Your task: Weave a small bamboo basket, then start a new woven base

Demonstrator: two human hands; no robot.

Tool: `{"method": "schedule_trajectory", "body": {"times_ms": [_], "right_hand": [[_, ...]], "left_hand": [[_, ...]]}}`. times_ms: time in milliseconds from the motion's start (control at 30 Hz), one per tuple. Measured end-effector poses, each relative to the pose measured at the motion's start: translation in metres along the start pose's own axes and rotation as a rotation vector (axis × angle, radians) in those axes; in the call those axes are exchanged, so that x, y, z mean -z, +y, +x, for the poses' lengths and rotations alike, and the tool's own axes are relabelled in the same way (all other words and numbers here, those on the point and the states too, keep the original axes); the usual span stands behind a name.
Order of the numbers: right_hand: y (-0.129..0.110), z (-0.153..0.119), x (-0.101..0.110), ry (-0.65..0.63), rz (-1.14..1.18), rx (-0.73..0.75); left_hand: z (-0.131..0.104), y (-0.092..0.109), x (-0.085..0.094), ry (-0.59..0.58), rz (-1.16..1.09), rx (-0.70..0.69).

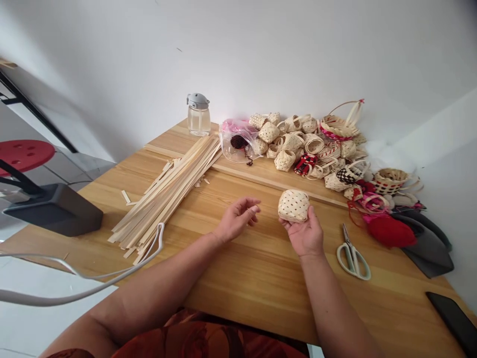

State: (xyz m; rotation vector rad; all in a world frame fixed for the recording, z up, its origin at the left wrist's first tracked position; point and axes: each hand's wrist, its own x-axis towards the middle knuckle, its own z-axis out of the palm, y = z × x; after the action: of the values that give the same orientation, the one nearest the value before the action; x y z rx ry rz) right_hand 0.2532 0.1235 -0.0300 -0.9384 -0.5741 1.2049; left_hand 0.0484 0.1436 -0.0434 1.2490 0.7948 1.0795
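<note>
A small woven basket [293, 206] of pale strips, its closed woven side toward me, rests in my right hand [306, 234]. The fingers go under it and the thumb lies along its right edge. To its left, my left hand [239, 219] hovers over the table with fingers loosely curved and apart, holding nothing. A gap separates that hand from the basket. Scissors [353, 256] with pale green handles lie right of my right forearm. A bundle of flat pale strips [167, 194] lies slantwise on the table to the left of my left hand.
Many small woven baskets [290, 141] are heaped at the back right, beside a plastic bag [238, 141]. A water bottle [198, 114], a dark grey block [54, 209], red yarn [391, 230], a black phone [452, 318] and a white cable [159, 238] surround the wooden table [238, 283].
</note>
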Motion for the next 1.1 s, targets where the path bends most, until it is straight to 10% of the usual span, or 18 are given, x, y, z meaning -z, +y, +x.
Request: {"method": "schedule_trajectory", "body": {"times_ms": [100,233,333,533,767,1000,1100], "right_hand": [[0.003,0.009,0.011,-0.007,0.04,0.063],[0.006,0.015,0.017,-0.049,0.128,0.026],[0.006,0.016,0.018,-0.074,0.194,-0.014],[0.006,0.014,0.018,-0.177,0.314,-0.154],[0.002,0.008,0.012,-0.176,0.305,-0.254],[0.003,-0.006,-0.002,-0.254,0.123,-0.398],[0.004,-0.01,-0.003,-0.329,0.011,-0.398]], "left_hand": [[0.001,-0.005,0.008,-0.134,0.261,0.037],[0.013,-0.008,0.035,0.53,0.751,-0.313],[0.021,-0.011,0.047,0.709,0.746,-0.299],[0.01,-0.018,0.025,0.443,0.455,-0.253],[-0.007,0.012,-0.01,0.185,0.743,-0.287],[0.015,0.015,-0.027,-0.191,0.292,-0.168],[0.02,0.007,-0.025,-0.16,0.015,-0.092]]}}
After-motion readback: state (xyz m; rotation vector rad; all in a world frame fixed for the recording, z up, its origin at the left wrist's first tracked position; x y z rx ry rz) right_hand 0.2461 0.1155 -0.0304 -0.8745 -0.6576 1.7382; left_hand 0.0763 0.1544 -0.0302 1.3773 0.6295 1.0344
